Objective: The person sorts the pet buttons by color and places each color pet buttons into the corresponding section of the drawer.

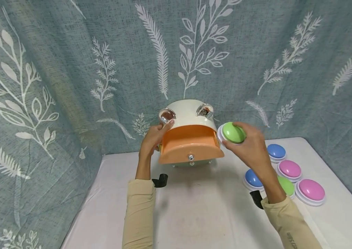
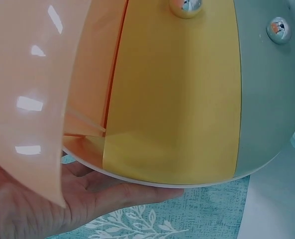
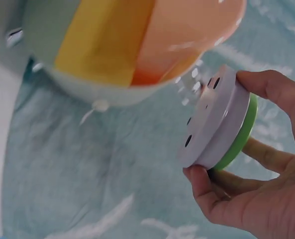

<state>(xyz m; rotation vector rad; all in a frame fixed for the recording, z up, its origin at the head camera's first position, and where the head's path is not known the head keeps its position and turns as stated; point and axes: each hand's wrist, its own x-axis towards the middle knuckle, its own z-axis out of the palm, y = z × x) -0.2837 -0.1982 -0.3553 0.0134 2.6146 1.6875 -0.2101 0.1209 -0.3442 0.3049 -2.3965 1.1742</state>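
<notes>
A rounded little drawer cabinet (image 1: 188,110) with a white top and two shiny silver eye-like ovals stands at the back of the table. Its orange drawer (image 1: 191,152) is pulled out. Below that are a yellow drawer (image 2: 172,99) and a green drawer (image 2: 266,84). My left hand (image 1: 154,138) rests against the cabinet's left side, thumb near the silver oval, with extended fingers along the side. My right hand (image 1: 251,145) grips a green push button (image 1: 233,132) by its edge, beside the drawer's right side. The button's white base (image 3: 207,122), with dark slots, faces the cabinet.
Several more domed buttons sit at the table's right, among them a blue button (image 1: 276,151), a pink button (image 1: 312,190) and a green button (image 1: 286,185). A leaf-patterned curtain (image 1: 126,69) hangs behind the white table (image 1: 191,214).
</notes>
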